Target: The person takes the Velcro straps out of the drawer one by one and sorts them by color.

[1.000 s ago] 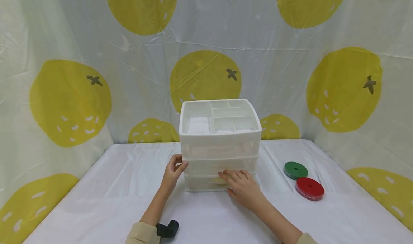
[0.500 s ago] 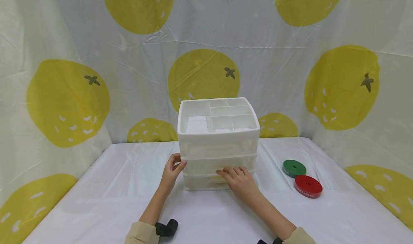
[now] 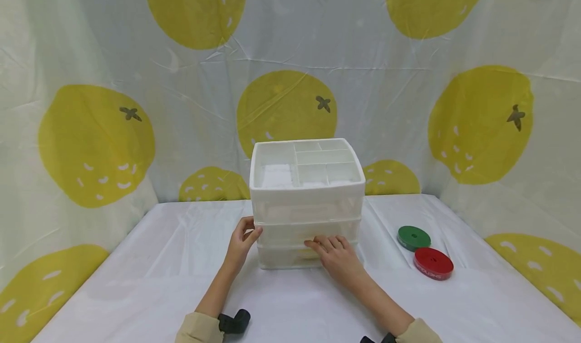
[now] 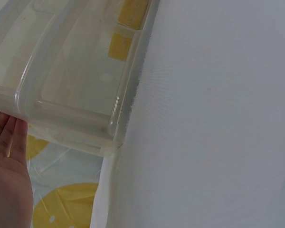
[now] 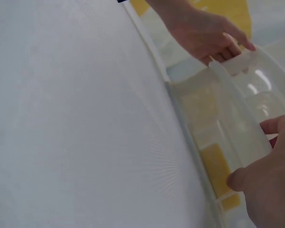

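Observation:
A white plastic drawer unit (image 3: 306,207) with translucent drawers stands on the table, all its drawers closed or nearly so. My left hand (image 3: 239,244) rests against its left side. In the left wrist view, that hand's fingers (image 4: 20,142) lie fairly straight along the wall. On the front, my right hand (image 3: 338,260) grips around the seam between the middle and bottom drawers. The right wrist view has its thumb (image 5: 236,180) on the bottom drawer (image 5: 202,111) and a finger curled higher up. Something yellow (image 5: 216,168) shows through the bottom drawer's front.
A green flat roll (image 3: 414,238) and a red flat roll (image 3: 433,263) lie to the right of the unit, close together. A divided tray (image 3: 308,164) forms the unit's top. White cloth (image 3: 281,302) covers the table, and a lemon-print curtain (image 3: 195,121) surrounds it.
My right hand's fingers have gone from lying flatter on the drawer front to being more curled. The left hand stays at the unit's side. The rolls have not moved.

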Demonstrator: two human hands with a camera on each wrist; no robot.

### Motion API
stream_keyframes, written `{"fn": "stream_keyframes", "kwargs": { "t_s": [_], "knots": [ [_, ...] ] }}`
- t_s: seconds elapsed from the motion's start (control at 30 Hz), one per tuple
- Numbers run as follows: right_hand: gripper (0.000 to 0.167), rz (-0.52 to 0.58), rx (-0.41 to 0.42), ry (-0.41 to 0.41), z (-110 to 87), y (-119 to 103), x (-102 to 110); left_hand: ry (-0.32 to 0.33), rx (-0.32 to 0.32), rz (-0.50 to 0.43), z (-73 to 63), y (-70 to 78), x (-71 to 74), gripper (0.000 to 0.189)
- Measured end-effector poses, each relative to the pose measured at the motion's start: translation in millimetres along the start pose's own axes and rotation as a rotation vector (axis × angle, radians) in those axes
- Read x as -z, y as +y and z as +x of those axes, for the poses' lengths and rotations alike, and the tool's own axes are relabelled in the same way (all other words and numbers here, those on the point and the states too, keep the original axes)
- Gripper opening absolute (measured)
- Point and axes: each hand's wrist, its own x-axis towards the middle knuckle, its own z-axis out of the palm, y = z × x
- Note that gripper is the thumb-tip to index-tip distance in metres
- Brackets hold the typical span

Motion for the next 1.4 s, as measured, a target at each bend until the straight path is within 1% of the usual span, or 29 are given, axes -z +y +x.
{"fn": "stream_keyframes", "kwargs": {
  "t_s": [0.1,0.13,0.17,0.23,0.3,0.37,0.47,0.57,0.73,0.83,1.03,1.23,1.4],
  "knots": [
    [0.026,-0.006,0.001,-0.028,-1.3,-0.2,-0.4,0.0,0.005,-0.001,0.4,-0.8,0.3,0.031],
    [0.025,-0.008,0.002,-0.04,-1.7,-0.2,-0.1,-0.001,0.006,0.001,0.3,-0.9,0.4,0.031],
    [0.03,-0.008,0.002,-0.053,-1.8,-0.2,0.3,0.0,0.007,0.003,0.3,-1.1,0.4,0.031],
    [0.045,-0.007,0.0,-0.075,-1.8,-0.3,1.1,0.0,0.005,0.005,0.1,-1.0,0.3,0.03],
    [0.048,-0.007,-0.003,-0.087,-1.3,-0.4,2.0,-0.001,0.0,0.005,0.1,-1.0,0.2,0.03],
    [0.045,-0.003,-0.006,-0.091,-0.8,-0.5,2.4,-0.001,-0.008,0.003,0.1,-0.7,0.1,0.029],
    [0.038,0.001,-0.006,-0.082,-0.1,-0.6,1.8,-0.001,-0.011,0.002,0.0,0.0,0.1,0.029],
    [0.034,0.002,-0.007,-0.052,0.3,-1.0,-0.5,0.001,-0.005,-0.003,-0.1,0.3,0.1,0.029],
    [0.034,-0.008,-0.012,0.014,0.6,-1.5,-4.9,0.005,0.01,0.006,-0.3,0.6,-0.2,0.03],
    [0.035,-0.007,-0.011,0.034,1.0,-1.5,-5.7,0.006,0.017,0.011,-0.7,1.3,-0.4,0.03],
    [0.037,-0.004,-0.008,0.031,1.7,-0.8,-4.9,0.005,0.014,-0.005,0.1,2.3,-1.2,0.03],
    [0.03,-0.022,-0.012,0.024,1.5,-0.8,-5.2,0.001,0.012,-0.008,1.2,2.6,-1.6,0.03],
    [0.029,-0.025,-0.016,0.021,0.3,-1.8,-7.0,0.002,0.009,-0.001,0.2,1.6,-1.1,0.03]
  ]
}}
